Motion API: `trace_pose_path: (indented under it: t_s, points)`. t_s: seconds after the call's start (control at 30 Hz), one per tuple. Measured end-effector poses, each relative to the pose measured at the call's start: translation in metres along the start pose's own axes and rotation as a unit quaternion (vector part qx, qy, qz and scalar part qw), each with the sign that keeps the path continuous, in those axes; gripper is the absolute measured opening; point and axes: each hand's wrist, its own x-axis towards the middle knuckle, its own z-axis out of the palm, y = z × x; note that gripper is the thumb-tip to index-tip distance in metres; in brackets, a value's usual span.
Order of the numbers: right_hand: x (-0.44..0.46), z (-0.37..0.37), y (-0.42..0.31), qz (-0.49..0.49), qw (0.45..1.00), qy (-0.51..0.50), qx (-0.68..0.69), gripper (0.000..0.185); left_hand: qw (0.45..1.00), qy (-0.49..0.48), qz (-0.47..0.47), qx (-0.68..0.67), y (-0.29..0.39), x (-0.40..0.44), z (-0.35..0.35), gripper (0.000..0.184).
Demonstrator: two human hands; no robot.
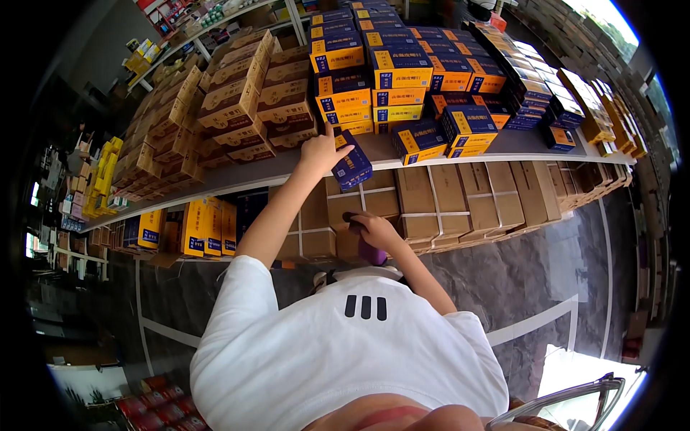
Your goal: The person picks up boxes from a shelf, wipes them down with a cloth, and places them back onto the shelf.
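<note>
Dark-blue box [351, 167] sat tilted over the shelf's [525, 145] front edge, before stacked cartons [343, 99], with the left hand [320, 154] seemingly steadying or positioning it. That grip was wide, thumb at the box and index finger stretched toward the stack, so lifting would call for a firmer hold; the right hand [379, 234] was curled around a dark object [353, 220], its exact nature unclear.

blue box [352, 164] | closed | askew at shelf [237, 175] edge | purple, dark-topped item [372, 253] | nearer body
</note>
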Motion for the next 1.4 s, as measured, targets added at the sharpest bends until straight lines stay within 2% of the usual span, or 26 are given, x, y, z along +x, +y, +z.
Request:
trace_pose_path:
  t_s: [0.03,0.07,0.13,0.17,0.23,0.27,0.33,0.4,0.5,0.53,0.63,0.7,0.73,0.8,0.83,0.93,1.07,1.1,1.13,1.2,1.23,1.3,1.33,1.4]
  points:
    - [-0.001,-0.002,0.002,-0.007,1.0,0.016,0.011,0.035,0.997,-0.058,0.039,-0.022,-0.001,-0.012,-0.022,0.085]
    - [-0.003,-0.003,0.003,-0.012,0.999,0.032,0.022,0.036,0.985,-0.026,0.166,-0.027,-0.024,-0.006,-0.002,0.085]
    - [-0.004,-0.009,0.0,-0.013,0.998,0.057,0.032,0.037,0.948,-0.027,0.299,0.107,-0.027,-0.016,-0.009,0.091]
    - [-0.001,-0.011,-0.002,-0.015,0.996,0.079,0.04,0.038,0.948,-0.029,0.298,0.108,-0.027,-0.011,0.0,0.091]
    - [0.013,-0.007,-0.008,0.004,0.995,0.087,0.042,0.038,0.92,0.067,0.378,0.079,-0.026,0.003,0.021,0.097]
    - [0.024,-0.012,-0.006,0.021,0.994,0.101,0.038,0.038,0.916,0.031,0.377,0.13,-0.032,0.019,0.018,0.105]
    - [0.043,-0.009,0.006,0.049,0.991,0.12,0.03,0.04,0.926,0.004,0.364,0.102,-0.028,0.029,0.007,0.111]
    - [0.045,-0.008,0.001,0.078,0.99,0.115,0.023,0.041,0.915,0.039,0.393,0.083,-0.036,0.042,0.014,0.112]
    - [0.035,-0.008,-0.007,0.053,0.987,0.134,0.069,0.043,0.925,-0.066,0.374,-0.006,-0.03,0.045,0.011,0.106]
    - [0.035,-0.007,-0.005,0.054,0.986,0.139,0.067,0.043,0.92,-0.019,0.392,-0.012,-0.031,0.04,0.013,0.105]
    - [0.028,-0.006,-0.002,0.054,0.977,0.171,0.116,0.044,0.922,0.007,0.384,-0.049,-0.028,0.025,0.02,0.101]
    - [0.02,-0.015,0.0,0.075,0.967,0.207,0.129,0.046,0.946,0.066,0.29,-0.126,-0.019,0.01,0.026,0.097]
    - [0.018,-0.02,0.005,0.076,0.966,0.21,0.128,0.046,0.945,0.066,0.293,-0.126,-0.011,0.005,0.02,0.097]
    - [0.012,-0.029,0.013,0.09,0.962,0.225,0.13,0.044,0.947,0.153,0.224,-0.173,0.008,-0.004,0.013,0.094]
    - [0.009,-0.033,0.013,0.097,0.959,0.232,0.128,0.044,0.933,0.215,0.229,-0.178,0.019,-0.002,0.008,0.095]
    - [0.003,-0.045,0.015,0.097,0.959,0.23,0.136,0.046,0.911,0.238,0.226,-0.249,0.06,0.01,-0.02,0.1]
    - [-0.008,-0.059,0.015,0.088,0.961,0.219,0.144,0.046,0.962,0.167,0.165,-0.142,0.127,0.045,-0.023,0.11]
    - [-0.012,-0.061,0.017,0.089,0.961,0.218,0.141,0.046,0.964,0.142,0.155,-0.161,0.14,0.052,-0.011,0.11]
    - [-0.015,-0.064,0.019,0.09,0.961,0.222,0.138,0.046,0.97,0.158,0.153,-0.106,0.153,0.053,-0.003,0.105]
    - [-0.022,-0.074,0.026,0.09,0.961,0.228,0.131,0.045,0.949,0.23,0.189,-0.103,0.16,0.054,0.011,0.102]
    - [-0.027,-0.079,0.029,0.097,0.954,0.242,0.151,0.046,0.948,0.231,0.19,-0.104,0.159,0.047,0.009,0.102]
    - [-0.036,-0.086,0.031,0.106,0.946,0.252,0.173,0.046,0.913,0.345,0.188,-0.113,0.146,0.024,0.011,0.105]
    - [-0.04,-0.093,0.03,0.104,0.938,0.266,0.194,0.046,0.913,0.344,0.185,-0.113,0.139,0.017,0.022,0.105]
    - [-0.04,-0.102,0.033,0.098,0.931,0.275,0.218,0.047,0.878,0.304,0.111,-0.352,0.125,0.013,0.059,0.109]
